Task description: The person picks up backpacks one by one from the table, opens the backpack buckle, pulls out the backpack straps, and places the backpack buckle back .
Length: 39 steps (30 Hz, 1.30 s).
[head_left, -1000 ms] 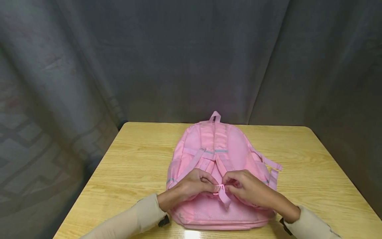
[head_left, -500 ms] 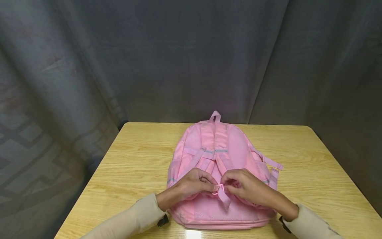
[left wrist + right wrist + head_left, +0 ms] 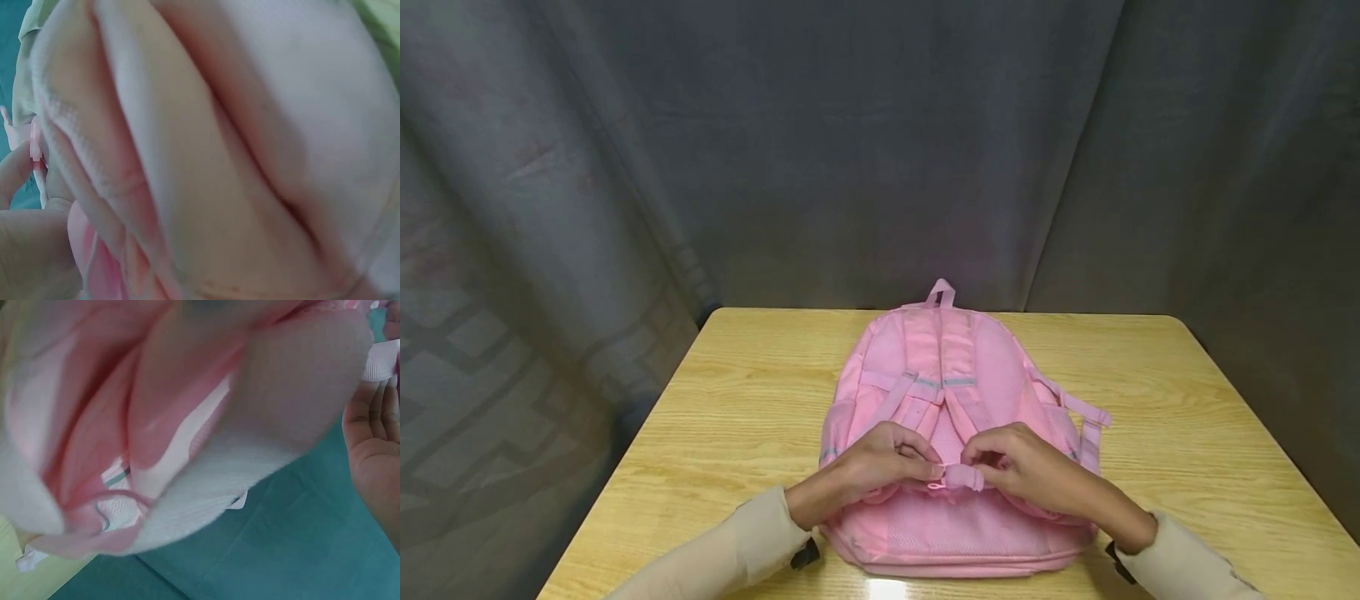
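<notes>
A pink backpack [image 3: 977, 533] lies on the table with its shoulder straps facing up. Over its lower middle, my left hand [image 3: 880, 460] pinches a small pink buckle [image 3: 936, 484]. My right hand [image 3: 1024, 467] holds the end of a short webbing strap [image 3: 962, 477] that stretches between the two hands. The left wrist view has the buckle [image 3: 35, 140] by the fingers at its left edge, with blurred pink fabric over most of the frame. In the right wrist view the pale webbing [image 3: 380, 362] shows beside my curled fingers. The fingertips are partly hidden.
The wooden table [image 3: 737, 400] extends around the bag on both sides. At the bag's right, a loose side strap [image 3: 1086, 410] sticks out over the tabletop. A top handle loop [image 3: 942, 292] stands at the far end. Grey curtains [image 3: 865, 150] hang behind and beside the table.
The strap end hung down toward the front between my hands; now it lies sideways, turned right to my right fingers. My left hand stays nearly in place at the buckle.
</notes>
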### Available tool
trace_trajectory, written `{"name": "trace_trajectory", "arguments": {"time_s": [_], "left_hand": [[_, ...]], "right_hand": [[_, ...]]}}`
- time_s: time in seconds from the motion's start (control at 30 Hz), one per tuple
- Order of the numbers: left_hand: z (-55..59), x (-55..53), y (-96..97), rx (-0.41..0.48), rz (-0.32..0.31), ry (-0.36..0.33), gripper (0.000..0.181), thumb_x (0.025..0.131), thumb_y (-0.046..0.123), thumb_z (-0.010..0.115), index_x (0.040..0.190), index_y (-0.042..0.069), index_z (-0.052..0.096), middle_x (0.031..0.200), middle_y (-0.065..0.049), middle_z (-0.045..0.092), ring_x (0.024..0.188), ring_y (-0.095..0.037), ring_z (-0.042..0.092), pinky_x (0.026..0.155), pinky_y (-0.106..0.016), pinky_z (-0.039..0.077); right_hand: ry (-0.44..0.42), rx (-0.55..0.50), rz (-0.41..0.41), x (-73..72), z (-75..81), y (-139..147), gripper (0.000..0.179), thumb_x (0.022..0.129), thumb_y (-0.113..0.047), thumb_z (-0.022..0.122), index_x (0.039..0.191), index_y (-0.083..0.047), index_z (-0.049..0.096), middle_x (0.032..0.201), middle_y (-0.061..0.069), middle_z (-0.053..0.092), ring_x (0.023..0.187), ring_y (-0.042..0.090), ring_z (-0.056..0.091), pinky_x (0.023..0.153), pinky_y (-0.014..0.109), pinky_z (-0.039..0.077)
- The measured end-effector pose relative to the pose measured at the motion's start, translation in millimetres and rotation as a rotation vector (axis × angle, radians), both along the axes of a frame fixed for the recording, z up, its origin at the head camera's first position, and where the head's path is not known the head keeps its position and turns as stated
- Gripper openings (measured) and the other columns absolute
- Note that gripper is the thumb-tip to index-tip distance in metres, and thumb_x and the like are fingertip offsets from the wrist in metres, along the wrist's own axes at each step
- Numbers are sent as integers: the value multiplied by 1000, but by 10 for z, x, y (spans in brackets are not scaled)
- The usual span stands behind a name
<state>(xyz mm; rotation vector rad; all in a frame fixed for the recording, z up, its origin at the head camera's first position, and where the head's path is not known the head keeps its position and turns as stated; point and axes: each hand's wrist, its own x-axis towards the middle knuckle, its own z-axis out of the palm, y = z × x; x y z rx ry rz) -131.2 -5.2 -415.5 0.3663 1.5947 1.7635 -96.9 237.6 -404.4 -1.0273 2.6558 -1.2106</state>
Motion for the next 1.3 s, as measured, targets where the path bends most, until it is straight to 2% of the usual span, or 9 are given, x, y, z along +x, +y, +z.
{"name": "trace_trajectory", "arguments": {"time_s": [0.17,0.37,0.43,0.5,0.57,0.63,0.7,1.03,1.3], "left_hand": [[1,-4,-21,-47,-8,22,14,84,0,73,94,-9,68,77,-11,74,66,-14,70,36,-12,31],[14,-7,-27,-69,-22,25,15,85,3,74,95,-7,68,81,-13,75,64,-12,69,31,-15,20],[16,-12,-29,-66,-23,21,15,84,2,74,95,-7,68,82,-14,75,67,-17,72,32,-15,23],[16,-19,-36,-60,-31,24,16,85,2,74,97,-7,68,84,-16,75,72,-23,74,37,-16,41],[14,-29,-42,-57,-34,31,16,85,1,73,97,-8,69,86,-17,75,79,-27,75,52,-21,56],[17,-40,-51,-54,-36,37,16,85,-1,72,98,-9,68,87,-18,75,81,-27,75,72,-30,62],[24,-48,-61,-54,-37,34,16,85,-2,71,99,-9,68,88,-18,75,80,-24,75,79,-36,62],[61,-82,-85,-24,-72,8,19,88,-5,67,104,-15,64,92,-23,73,91,-37,73,83,-41,61],[59,-88,-83,-13,-73,-11,20,89,-5,67,106,-15,64,88,-15,74,84,-25,74,85,-41,60]], "right_hand": [[5,1,-5,18,17,40,24,88,0,69,88,-23,68,80,-16,66,75,-3,59,66,21,55],[-10,-13,-13,46,46,92,12,92,-11,71,88,-23,69,80,-14,68,76,-2,61,66,22,56],[-14,-13,-18,54,50,109,11,92,-13,71,88,-23,69,81,-14,68,76,-2,61,67,22,56],[-6,-11,-25,59,47,128,11,92,-14,71,88,-23,69,81,-15,68,77,-2,61,67,22,56],[1,-6,-34,61,40,148,11,92,-15,71,87,-24,69,81,-16,67,76,-2,61,67,22,55],[11,-4,-46,62,28,169,12,92,-16,72,86,-25,68,80,-17,66,76,-2,61,67,21,55],[16,0,-58,66,21,189,12,92,-16,72,86,-26,68,79,-17,66,75,-2,60,66,21,55],[99,23,-83,88,12,252,19,89,-8,74,85,-25,68,78,-19,64,72,-4,57,62,20,53],[94,15,-75,78,2,262,21,87,-6,74,83,-25,66,75,-18,62,70,-4,55,60,20,52]]}}
